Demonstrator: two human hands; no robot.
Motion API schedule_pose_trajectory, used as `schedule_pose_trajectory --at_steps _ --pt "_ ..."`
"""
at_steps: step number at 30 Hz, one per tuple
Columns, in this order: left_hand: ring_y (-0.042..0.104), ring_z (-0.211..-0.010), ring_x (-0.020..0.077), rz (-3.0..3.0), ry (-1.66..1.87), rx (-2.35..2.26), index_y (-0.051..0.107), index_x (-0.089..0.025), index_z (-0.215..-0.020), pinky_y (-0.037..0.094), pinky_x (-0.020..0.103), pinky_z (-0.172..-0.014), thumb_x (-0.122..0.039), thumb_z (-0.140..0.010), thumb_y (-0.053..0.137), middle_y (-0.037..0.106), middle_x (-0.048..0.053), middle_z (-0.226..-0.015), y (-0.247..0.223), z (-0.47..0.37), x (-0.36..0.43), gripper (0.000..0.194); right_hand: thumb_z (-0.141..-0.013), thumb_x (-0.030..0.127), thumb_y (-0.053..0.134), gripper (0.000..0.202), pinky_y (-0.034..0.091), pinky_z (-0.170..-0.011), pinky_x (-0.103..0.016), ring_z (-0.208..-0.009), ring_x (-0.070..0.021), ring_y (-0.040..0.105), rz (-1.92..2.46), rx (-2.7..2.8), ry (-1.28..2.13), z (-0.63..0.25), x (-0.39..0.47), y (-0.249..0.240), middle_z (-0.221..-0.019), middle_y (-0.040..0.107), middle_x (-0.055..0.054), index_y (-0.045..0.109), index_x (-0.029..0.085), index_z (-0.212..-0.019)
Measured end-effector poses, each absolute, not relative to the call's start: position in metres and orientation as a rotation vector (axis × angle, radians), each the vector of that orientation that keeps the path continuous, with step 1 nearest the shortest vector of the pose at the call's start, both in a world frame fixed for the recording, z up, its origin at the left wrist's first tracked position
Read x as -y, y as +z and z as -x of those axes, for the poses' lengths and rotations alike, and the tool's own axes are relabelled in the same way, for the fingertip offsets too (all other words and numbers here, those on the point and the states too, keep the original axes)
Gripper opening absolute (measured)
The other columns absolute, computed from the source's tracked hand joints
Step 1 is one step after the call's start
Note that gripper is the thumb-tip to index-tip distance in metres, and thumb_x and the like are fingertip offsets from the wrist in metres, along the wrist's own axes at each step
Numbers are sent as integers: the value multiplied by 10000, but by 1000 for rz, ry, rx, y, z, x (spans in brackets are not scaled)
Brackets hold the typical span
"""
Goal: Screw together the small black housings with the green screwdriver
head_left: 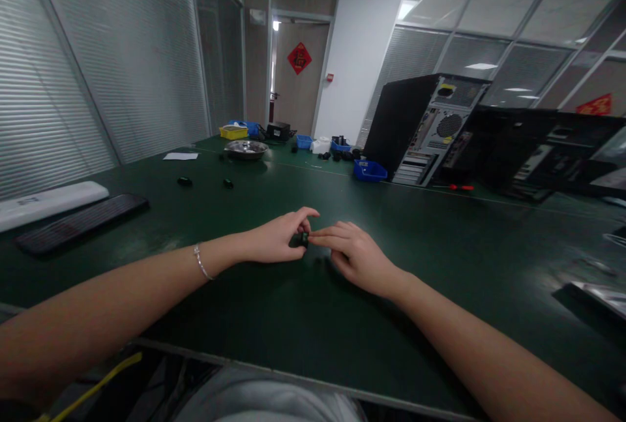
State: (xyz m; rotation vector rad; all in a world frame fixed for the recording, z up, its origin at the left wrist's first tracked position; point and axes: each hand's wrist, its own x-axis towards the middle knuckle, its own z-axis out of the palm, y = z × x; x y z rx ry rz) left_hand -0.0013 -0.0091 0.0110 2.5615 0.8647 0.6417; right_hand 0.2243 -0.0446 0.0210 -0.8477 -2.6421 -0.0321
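My left hand (281,237) is closed around a small dark object (297,240), low over the green tabletop, with its index finger raised. The object looks black with a greenish sheen, and the fingers cover part of it; I cannot make out its kind. From the right, my right hand (359,257) reaches in with its fingers stretched out side by side. Their tips touch or nearly touch the object's right end, while the thumb sits lower and apart from them. A bracelet (200,262) circles my left wrist.
On the green table (274,324) lie two small dark pieces (184,181), a keyboard (83,221) and a long white box (53,203). Farther back are a metal bowl (246,150), a blue bin (370,171), a computer tower (415,125) and a red screwdriver (460,187). A metal tray (599,297) is at right.
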Motion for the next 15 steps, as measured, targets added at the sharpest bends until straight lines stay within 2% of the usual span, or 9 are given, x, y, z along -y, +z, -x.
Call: schedule_pose_trajectory --at_steps 4,6,8,11,15 --pt "539 -1121 269 -2566 797 -1329 373 -201 -1381 423 414 -997 -216 -798 651 581 90 -1183 31 56 -33 647 -856 46 469 384 408 -907 -393 -1071 -228 577 912 2596 -8 -236 38 23 -1238 653 -78 646 199 -1161" --pt "456 -1219 332 -2472 923 -1700 340 -143 -1403 330 520 -1057 -220 -839 621 519 149 -1281 38 93 -55 635 -866 67 480 350 414 -906 -412 -1048 -233 590 949 2610 8 -242 33 23 -1193 675 -72 668 213 -1122" --pt "432 -1246 362 -2328 983 -2040 358 -101 -1392 315 581 -1049 -225 -876 605 500 179 -1305 38 128 -71 585 -868 82 488 332 409 -917 -449 -1041 -248 594 998 2626 12 -249 28 22 -1162 688 -70 689 227 -1088" --pt "548 -1141 287 -2152 909 -2369 511 -156 -1280 459 518 -956 -305 -937 586 534 117 -1286 25 165 -83 382 -876 106 488 319 410 -918 -486 -1066 -272 584 1076 2630 1 -257 21 20 -1165 682 -85 703 230 -1077" --pt "606 -1046 247 -2058 736 -2511 550 -145 -1229 527 452 -874 -302 -947 580 577 107 -1223 3 181 -92 324 -891 147 496 311 419 -931 -482 -1083 -271 584 1130 2638 10 -263 15 16 -1179 673 -91 694 236 -1114"
